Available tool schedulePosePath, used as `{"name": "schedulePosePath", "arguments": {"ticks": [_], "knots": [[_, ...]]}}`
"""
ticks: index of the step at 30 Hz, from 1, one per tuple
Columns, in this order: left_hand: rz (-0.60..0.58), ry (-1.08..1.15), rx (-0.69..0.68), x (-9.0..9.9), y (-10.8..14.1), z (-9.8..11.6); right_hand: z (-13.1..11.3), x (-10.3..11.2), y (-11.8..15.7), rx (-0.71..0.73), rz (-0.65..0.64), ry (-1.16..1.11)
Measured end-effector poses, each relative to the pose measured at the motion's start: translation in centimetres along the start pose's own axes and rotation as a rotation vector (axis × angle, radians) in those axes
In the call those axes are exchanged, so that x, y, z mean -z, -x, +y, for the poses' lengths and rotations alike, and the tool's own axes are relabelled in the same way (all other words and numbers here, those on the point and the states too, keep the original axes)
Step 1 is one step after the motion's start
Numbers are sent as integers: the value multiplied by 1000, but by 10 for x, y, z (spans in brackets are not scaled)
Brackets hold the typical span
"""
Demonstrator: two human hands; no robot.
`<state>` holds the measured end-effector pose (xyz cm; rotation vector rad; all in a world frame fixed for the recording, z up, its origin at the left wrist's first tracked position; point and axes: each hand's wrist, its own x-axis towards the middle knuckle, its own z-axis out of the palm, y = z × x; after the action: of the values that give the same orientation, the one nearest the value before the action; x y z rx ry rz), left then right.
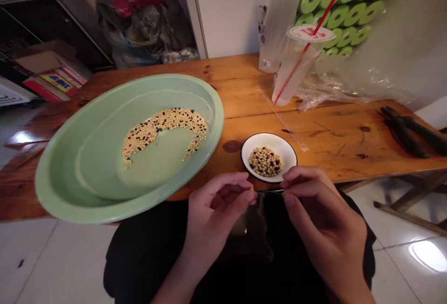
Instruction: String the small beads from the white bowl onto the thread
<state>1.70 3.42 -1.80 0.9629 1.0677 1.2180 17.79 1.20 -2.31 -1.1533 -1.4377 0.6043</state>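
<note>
Left hand [220, 207]: pinches pale bead [251, 189].
Right hand [323, 218]: pinches thin strand [270, 191].
Bowl [287, 149]: just far of hands, beads [265, 161] inside.
Basin [99, 164]: left.

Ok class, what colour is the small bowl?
The small bowl is white, edged in black; it shows best in the head view.

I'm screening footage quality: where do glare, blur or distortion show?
Head view: strong glare on the tiled floor, lower right; the cup leans, probably wide-angle distortion; the strand between left hand and right hand looks soft.
</note>
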Motion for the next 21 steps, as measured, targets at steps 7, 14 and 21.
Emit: {"name": "schedulePosePath", "arguments": {"ticks": [7, 14, 21], "knots": [[-46, 155, 42, 1, 0, -1, -1, 0, 0, 22, -23, -54], [-68, 238, 58, 0, 0, -2, -3, 1, 1, 26, -34, -82], [-102, 186, 32, 2, 2, -3, -2, -1, 1, -7, -43, -70]]}}
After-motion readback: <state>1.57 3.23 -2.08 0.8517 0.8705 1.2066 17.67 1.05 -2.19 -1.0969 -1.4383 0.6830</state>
